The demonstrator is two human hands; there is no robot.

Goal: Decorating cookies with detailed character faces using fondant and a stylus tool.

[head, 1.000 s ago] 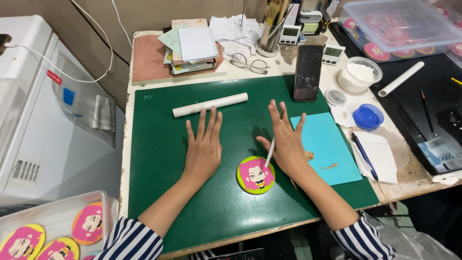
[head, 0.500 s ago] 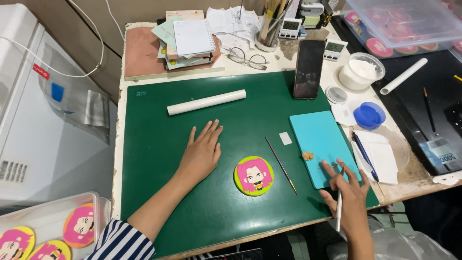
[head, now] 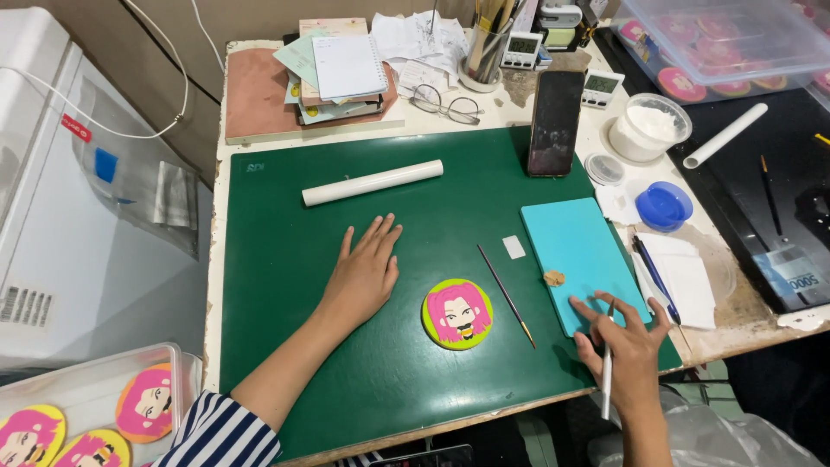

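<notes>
Left hand (head: 367,272) lay flat on the green cutting mat (head: 285,346), fingers spread slightly, holding nothing; right hand (head: 627,346) sat at the mat's near right corner, fingers pinched round a thin white tool (head: 606,389) pointing toward the person, fingertips touching the near edge of the turquoise board (head: 575,255). A small tan lump (head: 553,278) rested on that board. Between the hands lay the round lime-green disc with a pink-haired cartoon face (head: 457,313), apart from both; just right of it a thin brush (head: 507,296) lay diagonally; a small white square (head: 513,247) near the board. A white rolling pin (head: 373,182) lay beyond the left hand, well apart. A dark phone (head: 555,123) stood propped at the mat's far edge; glasses (head: 443,104), notebook stack (head: 341,73), a tub of white powder (head: 649,127) and a blue lid (head: 663,206) crowded the worn desk (head: 510,104). Clear tray of similar discs (head: 86,406) at lower left.
</notes>
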